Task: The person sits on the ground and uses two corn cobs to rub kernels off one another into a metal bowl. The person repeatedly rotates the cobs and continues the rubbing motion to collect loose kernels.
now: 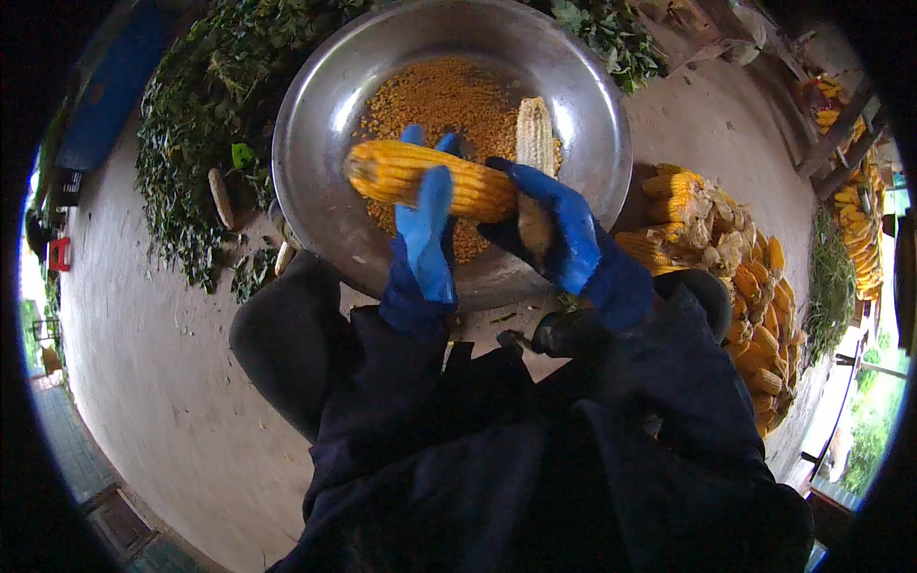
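Note:
My left hand [428,229], in a blue rubber-coated glove, is closed around a yellow ear of corn [430,177] held above a wide metal basin [308,136]. The ear lies nearly level, its kernels mostly in place. My right hand [566,229], gloved alike, is at the ear's right end. A pale bare corncob [535,136] runs upright behind its fingers, and a beige part shows again in the palm. The fingers hide how the cob and ear meet. Loose corn kernels [444,89] cover the basin's bottom.
Unshelled ears of corn [763,322] with folded-back husks are piled on the floor at right. Cut leafy greens [193,143] lie around the basin's left and far sides. Another cob [221,199] rests by the leaves. A red stool [59,254] stands far left.

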Action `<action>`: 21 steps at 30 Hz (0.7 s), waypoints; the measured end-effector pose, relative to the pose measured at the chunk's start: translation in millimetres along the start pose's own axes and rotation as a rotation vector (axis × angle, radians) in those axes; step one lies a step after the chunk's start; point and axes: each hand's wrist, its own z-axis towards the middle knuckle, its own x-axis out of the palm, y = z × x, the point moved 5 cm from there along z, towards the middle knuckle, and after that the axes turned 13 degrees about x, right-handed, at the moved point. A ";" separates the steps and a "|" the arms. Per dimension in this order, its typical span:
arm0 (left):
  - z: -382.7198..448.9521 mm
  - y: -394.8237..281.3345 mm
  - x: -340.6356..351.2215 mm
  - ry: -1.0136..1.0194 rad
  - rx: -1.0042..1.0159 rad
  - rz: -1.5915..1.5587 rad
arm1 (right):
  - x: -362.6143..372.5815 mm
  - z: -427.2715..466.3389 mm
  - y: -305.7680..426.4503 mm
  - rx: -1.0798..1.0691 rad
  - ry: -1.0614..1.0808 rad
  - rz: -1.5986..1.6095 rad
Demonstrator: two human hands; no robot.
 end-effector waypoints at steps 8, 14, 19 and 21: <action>-5.1 -31.8 27.1 0.079 -0.404 -0.075 | -43.0 5.2 55.1 -0.374 -0.042 -0.199; -34.4 21.2 8.4 0.277 -0.610 0.135 | -20.4 20.3 48.9 -0.309 -0.097 -0.264; -46.0 20.4 14.8 0.295 -0.551 0.176 | 2.6 12.2 47.8 -0.246 0.038 -0.178; -41.0 20.8 14.5 0.325 -0.541 0.213 | -4.0 3.3 69.0 -0.324 -0.106 -0.222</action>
